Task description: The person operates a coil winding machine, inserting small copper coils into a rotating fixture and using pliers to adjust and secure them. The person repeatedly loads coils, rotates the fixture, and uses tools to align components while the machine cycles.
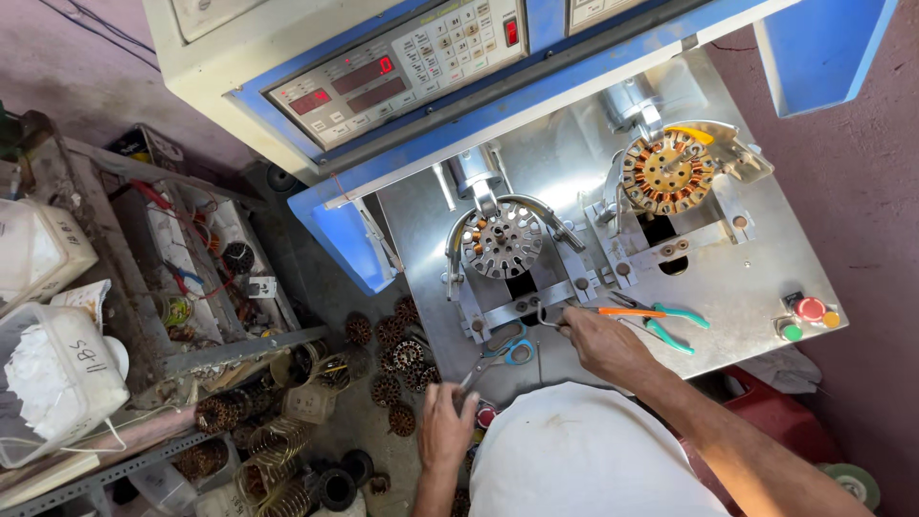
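My right hand (595, 342) rests on the steel work plate (747, 278), its fingertips pinched on a thin wire loop (545, 316) just below the left fixture. That fixture holds a bare silver stator (501, 241). The right fixture holds a stator wound with copper (667, 172). Pliers with orange and teal handles (655, 314) lie right beside my right hand. Blue-handled scissors (504, 352) lie at the plate's front edge, blades pointing at my left hand (445, 423). My left hand hangs below that edge, back to the camera, fingers curled; what it holds is hidden.
A blue and white winding machine with a keypad panel (392, 72) overhangs the plate. Red, green and yellow buttons (809, 316) sit at the plate's right corner. Several stators (388, 359) and copper coils (273, 445) litter the floor. Plastic bins (53, 378) and a cluttered rack stand at left.
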